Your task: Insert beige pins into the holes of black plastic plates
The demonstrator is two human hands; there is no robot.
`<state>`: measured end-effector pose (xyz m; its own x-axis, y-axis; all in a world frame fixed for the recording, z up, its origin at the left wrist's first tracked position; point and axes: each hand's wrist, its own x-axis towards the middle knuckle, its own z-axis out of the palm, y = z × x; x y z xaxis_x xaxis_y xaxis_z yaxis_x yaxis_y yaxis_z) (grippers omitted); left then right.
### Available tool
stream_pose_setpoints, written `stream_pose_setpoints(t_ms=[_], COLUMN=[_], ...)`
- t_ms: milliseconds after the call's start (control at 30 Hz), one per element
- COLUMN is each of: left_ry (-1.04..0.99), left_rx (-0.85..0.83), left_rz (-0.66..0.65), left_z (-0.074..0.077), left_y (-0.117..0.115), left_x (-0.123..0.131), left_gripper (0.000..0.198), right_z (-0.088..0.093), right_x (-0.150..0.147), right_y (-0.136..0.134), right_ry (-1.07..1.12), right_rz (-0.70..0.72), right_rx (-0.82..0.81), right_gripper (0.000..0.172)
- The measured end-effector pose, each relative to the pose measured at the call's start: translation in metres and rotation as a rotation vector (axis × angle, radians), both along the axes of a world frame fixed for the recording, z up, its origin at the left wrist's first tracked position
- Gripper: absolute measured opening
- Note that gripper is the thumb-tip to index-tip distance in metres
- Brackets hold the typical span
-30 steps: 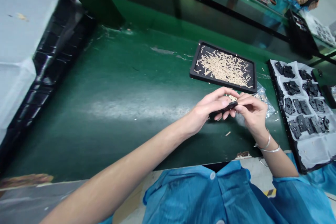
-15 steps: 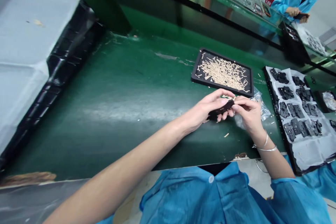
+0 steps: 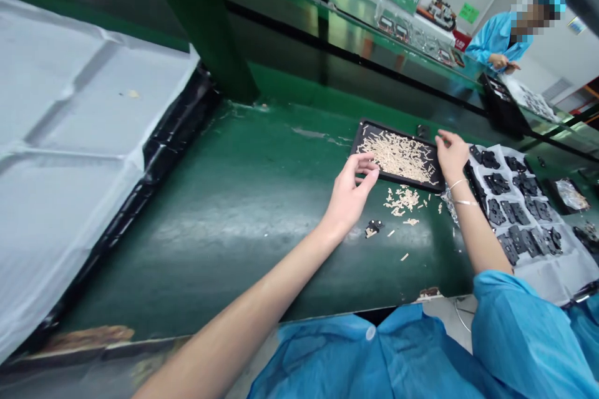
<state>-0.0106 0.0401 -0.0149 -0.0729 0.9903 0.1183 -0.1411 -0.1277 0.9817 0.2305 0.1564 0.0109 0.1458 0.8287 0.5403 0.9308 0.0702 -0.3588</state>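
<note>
A shallow black tray (image 3: 410, 183) full of small beige strips (image 3: 397, 153) lies on the green table. My left hand (image 3: 352, 190) is over its front left edge, fingers curved and thumb apart, with nothing visible in it. Beside the tray's right edge is my right hand (image 3: 452, 154), its fingers spread and pointing left, holding nothing I can see. A small black part (image 3: 423, 131) sits just behind the tray. Nearer to me lies another black part with beige pieces on it (image 3: 373, 228). Loose beige strips (image 3: 403, 199) are scattered in front of the tray.
At the right, a lined tray (image 3: 552, 274) holds rows of black parts (image 3: 515, 237). A large white-lined black tray (image 3: 173, 118) stands at the left beside a green post (image 3: 210, 25). Beyond the glass shelf, a person in blue (image 3: 498, 37) works with both hands.
My hands have parted and let go of the black part they held together. The left moved to the tray's front left, the right to its right side. The view shifted.
</note>
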Motion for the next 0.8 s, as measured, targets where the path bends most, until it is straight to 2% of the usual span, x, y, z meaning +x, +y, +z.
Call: stream_pose_setpoints(t_ms=[67,200,333,467,600,800], left_ry=[0.009,0.003,-0.017,-0.027,-0.03,-0.051], left_rx=[-0.009,0.002,-0.011,-0.032,-0.05,-0.088], left_rz=[0.003,-0.03,0.004,0.045,0.07,0.083], left_z=[-0.002,0.0,0.004,0.008,0.01,0.015], left_y=[0.002,0.001,-0.003,-0.004,-0.005,-0.007], left_x=[-0.001,-0.003,-0.002,0.0,0.005,0.012], left_gripper=[0.027,0.028,0.037,0.043,0.043,0.041], right_z=[-0.009,-0.021,-0.024,-0.022,-0.011,0.011], right_x=[0.002,0.005,0.005,0.012,0.039,0.113], right_y=[-0.011,-0.055,-0.097,-0.135,-0.174,-0.223], right_ry=[-0.02,-0.052,-0.068,-0.077,-0.083,-0.165], right_rz=[0.028,0.095,0.123,0.079,-0.05,-0.438], right_rx=[-0.023,-0.07,-0.135,-0.231,-0.321,-0.419], right_gripper=[0.021,0.02,0.019,0.013,0.017,0.033])
